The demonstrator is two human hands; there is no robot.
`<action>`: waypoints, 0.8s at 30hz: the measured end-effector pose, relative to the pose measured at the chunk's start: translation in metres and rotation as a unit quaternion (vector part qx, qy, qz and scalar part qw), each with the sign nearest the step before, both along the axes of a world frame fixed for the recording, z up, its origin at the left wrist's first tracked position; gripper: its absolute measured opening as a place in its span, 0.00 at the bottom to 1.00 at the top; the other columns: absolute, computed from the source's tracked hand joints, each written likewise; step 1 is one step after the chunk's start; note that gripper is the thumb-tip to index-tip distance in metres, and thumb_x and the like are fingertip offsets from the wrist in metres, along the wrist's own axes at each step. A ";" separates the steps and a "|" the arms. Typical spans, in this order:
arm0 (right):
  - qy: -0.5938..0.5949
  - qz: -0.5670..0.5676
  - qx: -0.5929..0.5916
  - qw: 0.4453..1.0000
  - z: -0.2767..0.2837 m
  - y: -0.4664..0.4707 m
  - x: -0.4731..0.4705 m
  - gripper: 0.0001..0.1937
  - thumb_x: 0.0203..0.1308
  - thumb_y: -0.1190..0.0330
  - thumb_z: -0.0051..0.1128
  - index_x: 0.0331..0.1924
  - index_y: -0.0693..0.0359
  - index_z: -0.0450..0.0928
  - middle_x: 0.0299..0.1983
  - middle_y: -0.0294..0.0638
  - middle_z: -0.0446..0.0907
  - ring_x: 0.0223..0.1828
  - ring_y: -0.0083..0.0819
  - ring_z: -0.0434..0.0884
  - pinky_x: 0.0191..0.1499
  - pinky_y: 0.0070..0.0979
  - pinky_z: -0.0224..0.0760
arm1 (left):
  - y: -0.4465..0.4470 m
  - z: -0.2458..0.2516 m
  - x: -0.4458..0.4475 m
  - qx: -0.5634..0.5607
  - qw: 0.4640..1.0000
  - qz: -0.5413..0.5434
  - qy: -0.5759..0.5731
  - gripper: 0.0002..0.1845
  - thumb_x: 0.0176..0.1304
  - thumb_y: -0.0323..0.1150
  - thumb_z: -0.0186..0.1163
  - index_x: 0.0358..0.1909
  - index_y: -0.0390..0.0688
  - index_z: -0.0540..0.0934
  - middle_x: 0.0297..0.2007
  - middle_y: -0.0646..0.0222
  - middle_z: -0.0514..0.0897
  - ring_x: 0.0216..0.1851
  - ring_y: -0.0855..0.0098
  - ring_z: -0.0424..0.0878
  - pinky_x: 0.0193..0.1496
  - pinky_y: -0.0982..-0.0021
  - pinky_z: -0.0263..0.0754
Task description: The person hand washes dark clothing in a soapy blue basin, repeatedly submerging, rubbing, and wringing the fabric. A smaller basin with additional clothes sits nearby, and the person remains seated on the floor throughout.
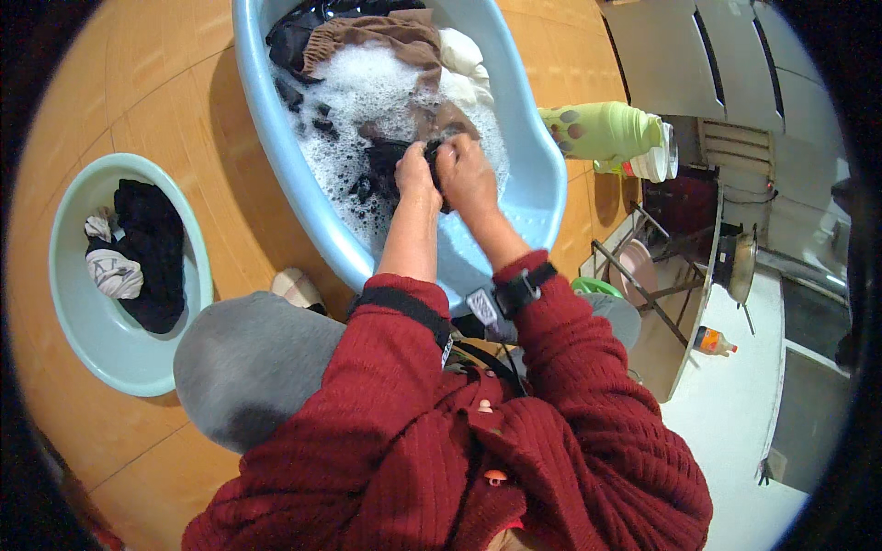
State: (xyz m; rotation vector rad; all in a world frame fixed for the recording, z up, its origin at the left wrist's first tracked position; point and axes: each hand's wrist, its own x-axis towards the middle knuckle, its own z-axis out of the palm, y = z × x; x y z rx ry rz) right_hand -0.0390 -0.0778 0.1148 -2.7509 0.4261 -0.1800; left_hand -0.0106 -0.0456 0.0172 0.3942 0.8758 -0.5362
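Both my hands work close together over the near half of a light blue plastic tub [544, 144] of sudsy water. My left hand [417, 172] and my right hand [467, 169] are shut on a dark cloth garment [386, 162], bunched between my fingers and partly under the water. White foam [365, 76] covers much of the surface beyond. A brown garment with a gathered edge [372, 34] lies across the far end of the tub. Beside it are a white cloth [462, 58] and a shiny black garment [286, 45].
A pale green basin [76, 324] with black clothing [151, 275] and a patterned light cloth [114, 272] stands on the floor at left. Right of the tub are a green thermos flask [599, 131] and a white bucket [654, 155]. Farther right, a table [737, 392] holds a bottle [713, 342] and a pan [744, 265].
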 end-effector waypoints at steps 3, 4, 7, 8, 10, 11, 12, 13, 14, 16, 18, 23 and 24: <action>0.174 -0.088 0.023 0.981 -0.034 -0.063 0.022 0.19 0.59 0.56 0.42 0.41 0.64 0.75 0.39 0.59 0.77 0.44 0.55 0.75 0.48 0.42 0.67 | 0.000 0.018 0.001 0.054 0.996 -0.041 0.050 0.19 0.46 0.32 0.56 0.38 0.27 0.77 0.38 0.57 0.79 0.34 0.65 0.78 0.36 0.66 0.73; 0.160 -0.090 0.061 0.981 -0.044 -0.078 0.025 0.19 0.59 0.56 0.42 0.42 0.64 0.75 0.40 0.59 0.77 0.45 0.53 0.76 0.49 0.40 0.67 | 0.000 0.024 0.001 0.093 0.994 -0.014 0.060 0.21 0.47 0.33 0.59 0.40 0.26 0.75 0.39 0.55 0.79 0.35 0.63 0.79 0.36 0.65 0.74; 0.153 -0.083 0.171 0.970 -0.071 -0.098 0.023 0.21 0.49 0.59 0.54 0.46 0.63 0.74 0.42 0.56 0.77 0.47 0.50 0.76 0.51 0.36 0.67 | 0.013 0.029 0.008 0.054 0.991 -0.002 0.125 0.18 0.54 0.37 0.58 0.41 0.34 0.75 0.37 0.58 0.79 0.31 0.61 0.79 0.33 0.59 0.75; 0.169 -0.001 0.138 0.976 -0.079 -0.096 0.017 0.24 0.45 0.60 0.56 0.48 0.62 0.73 0.45 0.56 0.76 0.49 0.50 0.75 0.52 0.37 0.66 | 0.016 0.029 0.009 0.095 0.985 0.004 0.144 0.22 0.54 0.39 0.61 0.44 0.30 0.74 0.40 0.57 0.79 0.33 0.61 0.79 0.36 0.59 0.75; 0.193 0.136 -0.051 0.970 -0.099 -0.081 -0.001 0.35 0.35 0.65 0.63 0.56 0.58 0.67 0.55 0.56 0.67 0.54 0.54 0.70 0.56 0.40 0.64 | 0.020 0.029 0.011 0.139 0.980 0.001 0.143 0.24 0.54 0.39 0.61 0.45 0.28 0.73 0.42 0.57 0.79 0.35 0.61 0.79 0.38 0.60 0.75; 0.241 0.177 -0.095 0.950 -0.106 -0.075 -0.012 0.36 0.37 0.68 0.61 0.59 0.56 0.63 0.58 0.56 0.61 0.56 0.57 0.66 0.57 0.42 0.63 | 0.021 0.028 0.010 0.154 0.976 -0.012 0.154 0.24 0.53 0.38 0.61 0.45 0.27 0.73 0.43 0.57 0.79 0.36 0.61 0.79 0.39 0.61 0.75; 0.287 0.181 -0.085 0.937 -0.112 -0.072 -0.012 0.35 0.38 0.65 0.62 0.58 0.56 0.64 0.56 0.57 0.65 0.57 0.58 0.65 0.57 0.43 0.62 | 0.020 0.028 0.009 0.168 0.974 -0.017 0.152 0.25 0.53 0.39 0.62 0.46 0.27 0.72 0.44 0.57 0.78 0.37 0.60 0.79 0.41 0.62 0.75; 0.369 0.190 -0.072 0.907 -0.114 -0.070 -0.013 0.35 0.39 0.63 0.64 0.58 0.55 0.65 0.53 0.58 0.68 0.58 0.59 0.64 0.57 0.45 0.60 | 0.019 0.027 0.008 0.173 0.973 -0.017 0.154 0.26 0.53 0.39 0.62 0.46 0.27 0.72 0.44 0.57 0.78 0.38 0.60 0.78 0.41 0.63 0.75; 0.379 0.178 -0.114 0.901 -0.113 -0.068 -0.010 0.30 0.40 0.66 0.62 0.55 0.54 0.69 0.49 0.58 0.73 0.53 0.55 0.71 0.53 0.42 0.65 | 0.018 0.026 0.006 0.177 0.972 -0.018 0.154 0.26 0.53 0.40 0.62 0.46 0.28 0.72 0.45 0.57 0.78 0.38 0.60 0.78 0.41 0.63 0.75; 0.316 0.124 -0.028 0.940 -0.095 -0.069 0.001 0.27 0.40 0.69 0.60 0.51 0.56 0.71 0.44 0.56 0.76 0.48 0.51 0.75 0.50 0.39 0.67 | 0.016 0.025 0.004 0.160 0.976 0.010 0.146 0.27 0.54 0.41 0.61 0.48 0.30 0.71 0.45 0.57 0.77 0.40 0.59 0.78 0.43 0.61 0.74; 0.259 0.030 0.075 0.962 -0.061 -0.064 0.010 0.21 0.38 0.74 0.57 0.45 0.59 0.75 0.35 0.54 0.80 0.40 0.46 0.79 0.45 0.34 0.70 | 0.015 0.023 0.004 0.100 0.983 0.047 0.144 0.25 0.55 0.42 0.59 0.48 0.33 0.71 0.45 0.59 0.78 0.40 0.59 0.78 0.43 0.59 0.74; 0.051 0.206 0.040 0.976 0.049 -0.023 -0.013 0.18 0.36 0.75 0.55 0.38 0.57 0.78 0.52 0.59 0.68 0.56 0.54 0.66 0.59 0.38 0.60 | 0.016 0.026 -0.001 -0.069 0.992 -0.032 0.099 0.24 0.59 0.53 0.48 0.42 0.42 0.74 0.38 0.64 0.80 0.35 0.61 0.79 0.38 0.59 0.75; 0.048 0.211 0.043 0.975 0.062 -0.012 -0.024 0.19 0.37 0.76 0.55 0.40 0.58 0.76 0.56 0.56 0.64 0.59 0.51 0.64 0.62 0.39 0.56 | 0.016 0.028 -0.003 -0.079 0.996 -0.049 0.008 0.26 0.59 0.56 0.45 0.40 0.43 0.75 0.35 0.64 0.80 0.36 0.61 0.79 0.39 0.58 0.75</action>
